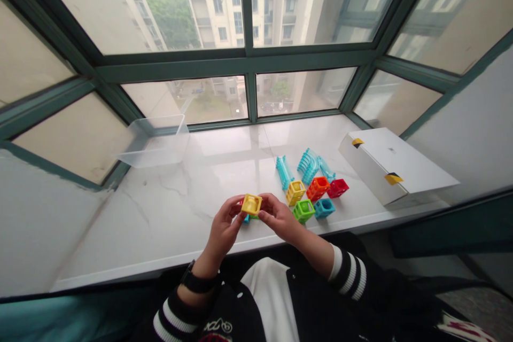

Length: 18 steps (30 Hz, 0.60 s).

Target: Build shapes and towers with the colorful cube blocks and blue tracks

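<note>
My left hand (225,225) and my right hand (281,217) both grip a yellow hollow toy block (251,204), one on each side, above the front part of the sill. Under it, bits of red, blue and green blocks show, mostly hidden by the yellow block and my fingers. To the right of my right hand stand a second yellow block (295,193), an orange block (318,188), a red block (337,188), a green block (303,211) and a blue block (324,208). Behind them lie clear blue track pieces, one straight (284,172) and one curved (308,166).
A clear plastic bin (158,149) stands at the back left of the white marbled sill (168,224). A white box (404,163) with yellow-and-black tabs lies at the right. Green-framed windows (172,70) enclose the back and sides.
</note>
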Motion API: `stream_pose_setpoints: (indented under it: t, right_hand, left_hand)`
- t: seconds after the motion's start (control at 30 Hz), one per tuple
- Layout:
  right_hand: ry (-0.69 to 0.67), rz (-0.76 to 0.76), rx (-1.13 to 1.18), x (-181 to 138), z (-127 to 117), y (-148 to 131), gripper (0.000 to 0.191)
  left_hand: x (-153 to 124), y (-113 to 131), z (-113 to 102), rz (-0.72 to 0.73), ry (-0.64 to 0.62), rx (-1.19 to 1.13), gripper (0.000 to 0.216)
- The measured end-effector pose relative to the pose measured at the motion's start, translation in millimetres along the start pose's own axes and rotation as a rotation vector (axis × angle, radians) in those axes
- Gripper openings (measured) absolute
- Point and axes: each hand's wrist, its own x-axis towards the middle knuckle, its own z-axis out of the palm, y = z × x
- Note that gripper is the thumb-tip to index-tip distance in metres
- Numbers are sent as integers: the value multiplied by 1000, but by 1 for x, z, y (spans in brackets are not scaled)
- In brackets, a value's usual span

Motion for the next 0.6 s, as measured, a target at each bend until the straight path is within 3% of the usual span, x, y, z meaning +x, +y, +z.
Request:
stream_pose_setpoints:
  t: [0.13,0.27,0.37,0.5,0.6]
  right_hand:
    - [40,-47,-174,-5,-5,-19,34]
    - [158,-111,-288,-8,-12,-28,36]
    - [125,-165,-299,-9,-20,-34,43]
    - [-62,-136,-223,-12,-29,-44,47]
    - [-146,-74,-176,-15,-32,-49,55]
  left_hand:
    - [5,3,9,-114,46,-157,40]
    - [11,9,24,-343,-6,-550,41]
    - [12,11,33,-508,-183,-769,40]
    - [8,4,41,-652,-473,-934,42]
    - [5,-5,46,-702,-574,-1019,45]
